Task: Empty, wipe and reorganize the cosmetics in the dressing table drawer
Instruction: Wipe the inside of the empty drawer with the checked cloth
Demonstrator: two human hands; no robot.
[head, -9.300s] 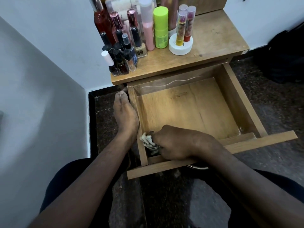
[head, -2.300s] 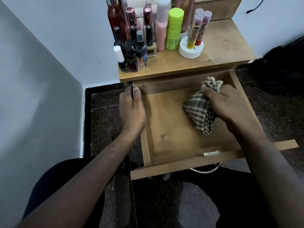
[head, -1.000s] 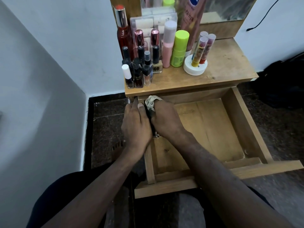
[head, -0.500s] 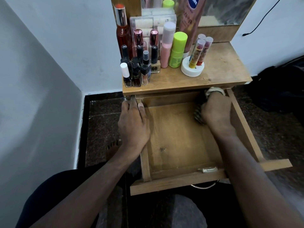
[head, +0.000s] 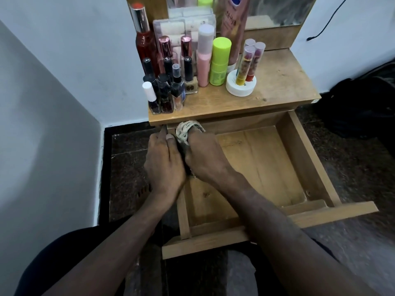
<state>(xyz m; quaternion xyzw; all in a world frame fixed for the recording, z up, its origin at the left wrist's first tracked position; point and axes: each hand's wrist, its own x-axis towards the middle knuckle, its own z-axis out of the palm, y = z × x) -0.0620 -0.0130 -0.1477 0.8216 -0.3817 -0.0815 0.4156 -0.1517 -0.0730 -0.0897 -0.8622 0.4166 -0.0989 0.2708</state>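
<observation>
The wooden drawer (head: 299, 159) is pulled out and holds nothing but my right hand and the cloth. My right hand (head: 205, 157) is closed on a checked cloth (head: 188, 130) pressed into the drawer's back left corner. Only the cloth's pale fringed end shows past the knuckles. My left hand (head: 164, 163) lies flat on the drawer's left side wall, fingers wrapped over its edge. Cosmetics stand on the table top (head: 277, 86): several dark nail polish bottles (head: 164, 92), a red bottle (head: 145, 43), a pink tube (head: 204, 58), a lime green container (head: 220, 60).
A white round holder (head: 241, 85) carries clear tubes with red and yellow contents. A tall brown lotion tube (head: 233, 24) and a mirror stand at the back. White walls close in on the left. A black bag (head: 363, 103) lies on the dark floor at right.
My right hand has swept the cloth from the drawer's back right corner across to its back left corner. My left hand has stayed on the left side wall.
</observation>
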